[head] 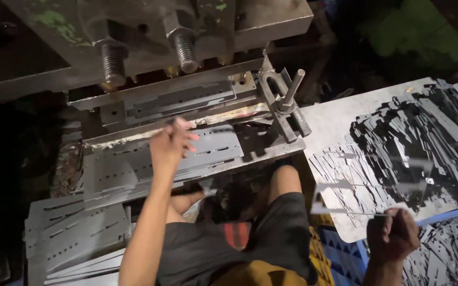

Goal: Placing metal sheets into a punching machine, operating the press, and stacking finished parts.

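**Metal strip fed to the press, next one ready**

Metal strip (pixel 202 151), flat, grey and punched with slots, lies on the bed of the press (pixel 149 47), just under its two big threaded bolts. The left hand (pixel 172 142) rests on the strip's far edge with fingers spread, pressing or sliding it rather than closing round it, so the grip is loose; motion blur hides whether a fingertip hooks the edge. Holding it flat like this keeps the strip level with the die slot behind it.

To the right of the press, the right hand (pixel 393 233) is clenched on a thin blurred sheet piece (pixel 369 188), lifted clear of a metal tray (pixel 329 127) heaped with dark offcuts (pixel 414 143). The pile sits within arm's reach, which seems to be why the tray stands there.

Left of the press and lower down, a stack of slotted plates (pixel 75 233) lies fanned out. A clamp with a U-shaped bracket (pixel 282 100) stands at the press's right end, apparently as a side stop.
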